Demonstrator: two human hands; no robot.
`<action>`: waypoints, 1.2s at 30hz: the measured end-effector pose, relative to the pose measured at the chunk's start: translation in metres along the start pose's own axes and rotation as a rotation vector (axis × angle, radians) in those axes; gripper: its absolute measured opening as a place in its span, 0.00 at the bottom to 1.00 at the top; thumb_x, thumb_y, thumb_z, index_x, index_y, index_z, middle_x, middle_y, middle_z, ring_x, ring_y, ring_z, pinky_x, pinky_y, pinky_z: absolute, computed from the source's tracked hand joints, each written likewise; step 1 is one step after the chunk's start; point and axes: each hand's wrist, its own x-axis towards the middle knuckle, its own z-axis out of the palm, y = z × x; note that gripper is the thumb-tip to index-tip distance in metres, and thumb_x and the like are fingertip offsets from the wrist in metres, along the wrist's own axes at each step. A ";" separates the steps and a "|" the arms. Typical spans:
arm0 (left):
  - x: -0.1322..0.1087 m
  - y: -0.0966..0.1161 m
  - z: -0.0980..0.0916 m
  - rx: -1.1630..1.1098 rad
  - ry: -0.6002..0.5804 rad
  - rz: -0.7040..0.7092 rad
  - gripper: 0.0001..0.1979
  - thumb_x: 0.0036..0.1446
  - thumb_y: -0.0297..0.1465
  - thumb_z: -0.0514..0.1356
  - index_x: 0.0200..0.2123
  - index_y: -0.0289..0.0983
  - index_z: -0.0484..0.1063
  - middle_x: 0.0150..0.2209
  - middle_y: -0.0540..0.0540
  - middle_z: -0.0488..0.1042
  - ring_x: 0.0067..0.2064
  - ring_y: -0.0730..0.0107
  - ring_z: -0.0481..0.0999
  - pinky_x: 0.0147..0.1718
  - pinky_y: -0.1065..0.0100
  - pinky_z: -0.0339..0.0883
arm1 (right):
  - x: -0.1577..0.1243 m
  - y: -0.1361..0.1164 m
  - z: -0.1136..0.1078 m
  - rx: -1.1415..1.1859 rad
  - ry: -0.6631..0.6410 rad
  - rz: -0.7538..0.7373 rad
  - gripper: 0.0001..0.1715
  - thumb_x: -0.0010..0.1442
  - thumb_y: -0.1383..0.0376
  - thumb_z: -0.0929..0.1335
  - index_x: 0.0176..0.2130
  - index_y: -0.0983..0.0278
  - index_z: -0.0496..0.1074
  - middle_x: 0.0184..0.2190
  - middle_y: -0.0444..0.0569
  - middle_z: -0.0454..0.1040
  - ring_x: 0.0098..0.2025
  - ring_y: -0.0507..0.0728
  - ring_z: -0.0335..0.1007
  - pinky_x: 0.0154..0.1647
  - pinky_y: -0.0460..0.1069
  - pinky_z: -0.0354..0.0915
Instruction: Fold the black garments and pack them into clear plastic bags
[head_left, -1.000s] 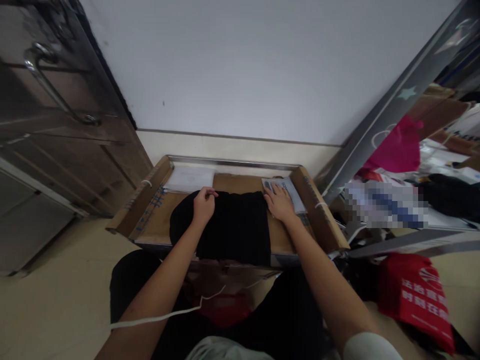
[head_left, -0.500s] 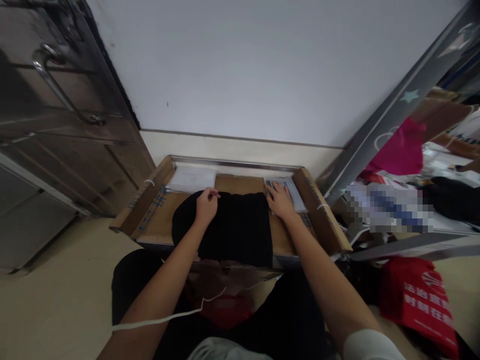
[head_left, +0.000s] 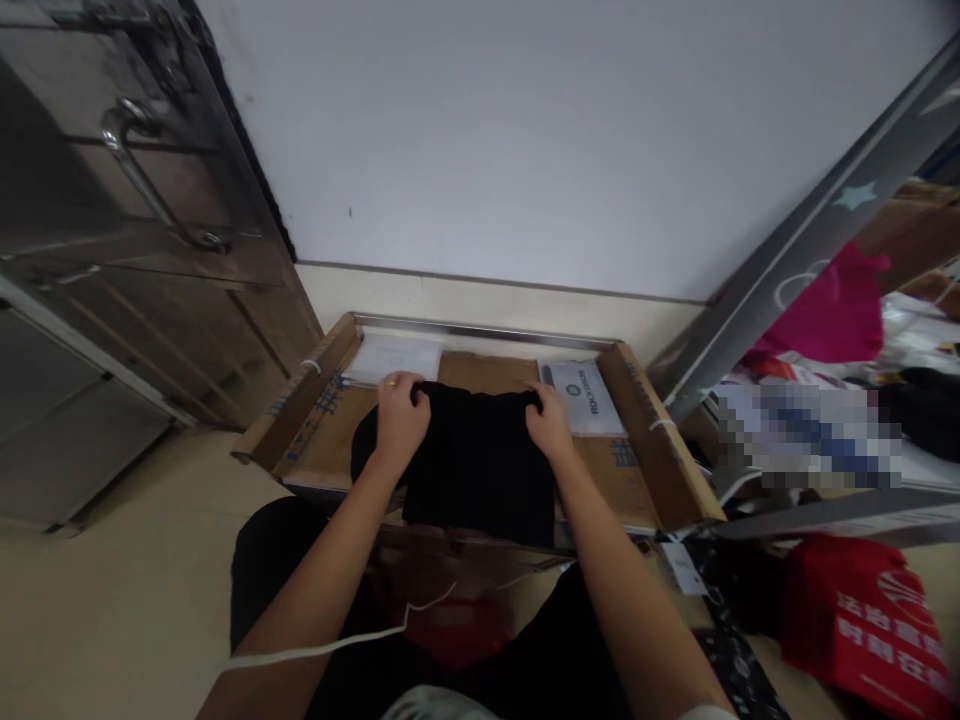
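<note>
A black folded garment point(head_left: 472, 460) lies on a cardboard-lined tray point(head_left: 322, 440) in front of me. My left hand point(head_left: 400, 418) is closed on the garment's far left corner. My right hand point(head_left: 549, 425) is closed on its far right corner. Both hands pinch the far edge of the cloth. A white printed packet point(head_left: 589, 398) lies on the cardboard just right of my right hand. A clear flat packet point(head_left: 390, 357) lies at the tray's far left, beyond my left hand.
A metal cabinet with a handle point(head_left: 150, 190) stands at the left. A white wall rises behind the tray. A slanted metal rail point(head_left: 787, 240) runs on the right, with pink cloth point(head_left: 832, 310) behind it and a red printed bag point(head_left: 877, 630) on the floor. A white cord point(head_left: 337, 640) crosses my lap.
My right hand has left the white packet and moved left onto the garment's far right corner. My left hand has closed more tightly on the far left corner. The view shifted slightly.
</note>
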 end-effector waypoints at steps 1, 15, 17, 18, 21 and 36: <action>0.000 -0.004 -0.010 0.080 0.001 -0.044 0.12 0.56 0.26 0.57 0.44 0.38 0.74 0.47 0.36 0.76 0.56 0.48 0.72 0.60 0.50 0.62 | 0.000 0.003 0.000 0.007 0.000 0.011 0.33 0.56 0.71 0.59 0.59 0.68 0.70 0.56 0.60 0.73 0.60 0.63 0.68 0.66 0.59 0.62; -0.003 -0.051 -0.064 0.258 -0.271 -0.321 0.04 0.52 0.34 0.62 0.26 0.42 0.74 0.30 0.43 0.79 0.36 0.53 0.78 0.38 0.60 0.66 | -0.001 0.002 -0.005 0.158 0.131 -0.020 0.27 0.53 0.71 0.60 0.50 0.63 0.75 0.46 0.56 0.74 0.51 0.62 0.71 0.58 0.59 0.67; -0.001 -0.040 -0.070 0.262 -0.261 -0.270 0.06 0.55 0.34 0.60 0.27 0.41 0.73 0.32 0.43 0.79 0.37 0.55 0.78 0.39 0.61 0.65 | -0.001 0.004 -0.006 0.216 0.183 -0.035 0.25 0.53 0.71 0.62 0.48 0.62 0.75 0.44 0.55 0.74 0.49 0.62 0.71 0.55 0.59 0.68; 0.000 -0.035 -0.073 0.243 -0.259 -0.241 0.06 0.56 0.34 0.59 0.28 0.41 0.73 0.33 0.43 0.79 0.38 0.56 0.77 0.39 0.62 0.65 | -0.001 0.005 -0.005 0.250 0.204 -0.041 0.24 0.52 0.70 0.62 0.48 0.62 0.76 0.43 0.54 0.74 0.48 0.62 0.72 0.54 0.59 0.69; 0.004 -0.018 -0.079 0.120 -0.271 -0.188 0.07 0.58 0.36 0.58 0.30 0.41 0.71 0.34 0.46 0.78 0.38 0.61 0.76 0.40 0.64 0.65 | -0.001 0.009 -0.003 0.344 0.225 -0.017 0.22 0.53 0.69 0.64 0.47 0.62 0.75 0.41 0.53 0.76 0.45 0.61 0.73 0.51 0.58 0.69; 0.020 0.054 -0.046 -0.046 -0.506 -0.105 0.20 0.53 0.26 0.59 0.50 0.34 0.79 0.49 0.38 0.81 0.47 0.56 0.81 0.50 0.61 0.70 | -0.002 0.011 0.000 0.438 0.188 0.035 0.16 0.52 0.67 0.64 0.40 0.63 0.75 0.37 0.52 0.79 0.42 0.60 0.75 0.51 0.58 0.69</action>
